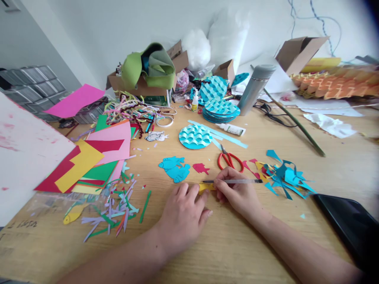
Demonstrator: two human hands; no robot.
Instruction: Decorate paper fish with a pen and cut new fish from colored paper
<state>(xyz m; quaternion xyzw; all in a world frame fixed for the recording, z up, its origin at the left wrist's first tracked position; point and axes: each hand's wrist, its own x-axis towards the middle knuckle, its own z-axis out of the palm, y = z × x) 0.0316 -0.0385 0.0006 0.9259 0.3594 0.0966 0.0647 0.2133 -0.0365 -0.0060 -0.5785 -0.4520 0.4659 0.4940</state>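
My left hand [184, 215] rests on the wooden table with its fingers bent, pressing down the edge of a small yellow paper piece [205, 187]. Most of that piece's outline is hidden by my fingers. My right hand [237, 193] pinches a thin grey pen [244, 181], which lies nearly level with its tip pointing left over the yellow paper. Just beyond my hands are blue paper fish [174, 169] and a smaller red paper fish [201, 168]. Red-handled scissors [229, 159] lie right behind my right hand, blades pointing away.
Coloured paper sheets [100, 152] and cut strips [121, 211] spread on the left. Blue scraps [287, 177] and a black phone [346, 225] lie right. Behind are a wavy-patterned blue disc [195, 137], glue bottle [232, 129], grey flask [256, 88] and green stick [296, 124].
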